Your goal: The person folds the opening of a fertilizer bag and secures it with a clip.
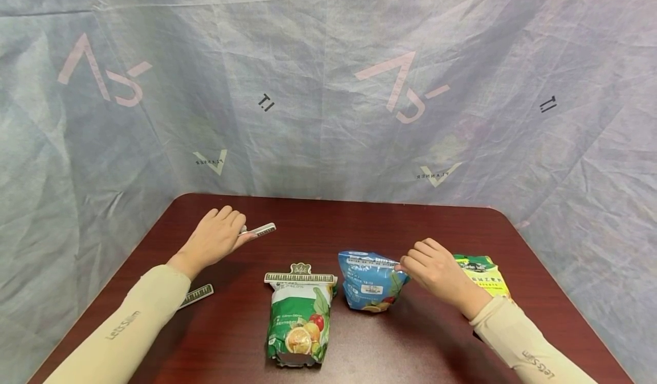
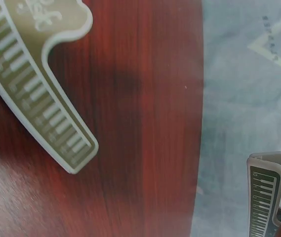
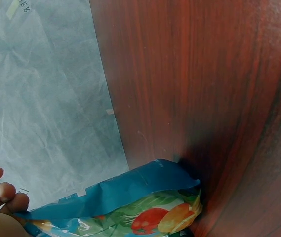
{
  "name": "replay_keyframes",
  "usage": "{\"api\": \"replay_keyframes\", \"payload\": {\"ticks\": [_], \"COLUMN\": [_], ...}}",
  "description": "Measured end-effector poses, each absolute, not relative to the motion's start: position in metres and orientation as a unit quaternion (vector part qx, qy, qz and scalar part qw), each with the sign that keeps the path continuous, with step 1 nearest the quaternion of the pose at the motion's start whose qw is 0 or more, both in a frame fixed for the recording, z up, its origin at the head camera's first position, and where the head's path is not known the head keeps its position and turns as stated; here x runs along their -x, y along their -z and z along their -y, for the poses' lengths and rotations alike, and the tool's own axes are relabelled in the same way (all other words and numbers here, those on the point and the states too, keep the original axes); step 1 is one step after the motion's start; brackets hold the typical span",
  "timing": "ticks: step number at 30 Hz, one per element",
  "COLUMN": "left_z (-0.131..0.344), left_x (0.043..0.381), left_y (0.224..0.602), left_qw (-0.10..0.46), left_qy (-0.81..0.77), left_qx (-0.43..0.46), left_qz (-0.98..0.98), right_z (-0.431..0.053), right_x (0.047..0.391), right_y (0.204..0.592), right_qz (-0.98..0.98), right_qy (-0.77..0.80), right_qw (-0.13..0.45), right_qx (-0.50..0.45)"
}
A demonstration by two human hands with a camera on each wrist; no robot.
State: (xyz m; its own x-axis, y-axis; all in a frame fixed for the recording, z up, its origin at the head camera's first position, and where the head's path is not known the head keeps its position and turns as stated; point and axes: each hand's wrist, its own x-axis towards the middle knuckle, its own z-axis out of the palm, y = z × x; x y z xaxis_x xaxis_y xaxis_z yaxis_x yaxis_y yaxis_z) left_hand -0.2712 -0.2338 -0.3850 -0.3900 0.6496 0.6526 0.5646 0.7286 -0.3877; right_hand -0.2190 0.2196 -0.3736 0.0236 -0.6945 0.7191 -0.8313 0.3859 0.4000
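My left hand (image 1: 218, 237) is raised over the left side of the table and grips a piano-key bag clip (image 1: 265, 230), which points to the right. In the left wrist view this clip (image 2: 264, 197) shows at the lower right. A second piano-key clip (image 1: 198, 295) lies on the table by the left forearm. With my right hand (image 1: 436, 270) I pinch the top right corner of a blue snack bag (image 1: 365, 290) with fruit printed on it. The bag stands upright, its top folded flat, and its side (image 3: 135, 197) shows in the right wrist view.
A green and white bag (image 1: 295, 315) stands at the front middle with a piano-key clip across its top. Behind the right hand lies a yellow and green bag (image 1: 487, 278), partly hidden. The dark red table (image 1: 318, 218) ends at a grey cloth backdrop (image 1: 318, 144).
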Motion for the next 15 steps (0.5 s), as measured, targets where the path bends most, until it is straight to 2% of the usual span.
{"api": "replay_keyframes", "payload": {"ticks": [5,15], "left_z": [0.223,0.206], "left_x": [0.27,0.268], "left_y": [0.376,0.372], "left_qw": [0.441,0.412], "left_qy": [-0.055,-0.048], "left_qx": [0.388,0.407], "left_qz": [0.808,0.814], "right_z": [-0.221,-0.222], "right_x": [0.22,0.22], "right_y": [0.376,0.377], "right_qz": [0.699,0.697], "right_qy": [-0.073,-0.073], "right_qw": [0.456,0.459], "right_qx": [-0.546,-0.546]}}
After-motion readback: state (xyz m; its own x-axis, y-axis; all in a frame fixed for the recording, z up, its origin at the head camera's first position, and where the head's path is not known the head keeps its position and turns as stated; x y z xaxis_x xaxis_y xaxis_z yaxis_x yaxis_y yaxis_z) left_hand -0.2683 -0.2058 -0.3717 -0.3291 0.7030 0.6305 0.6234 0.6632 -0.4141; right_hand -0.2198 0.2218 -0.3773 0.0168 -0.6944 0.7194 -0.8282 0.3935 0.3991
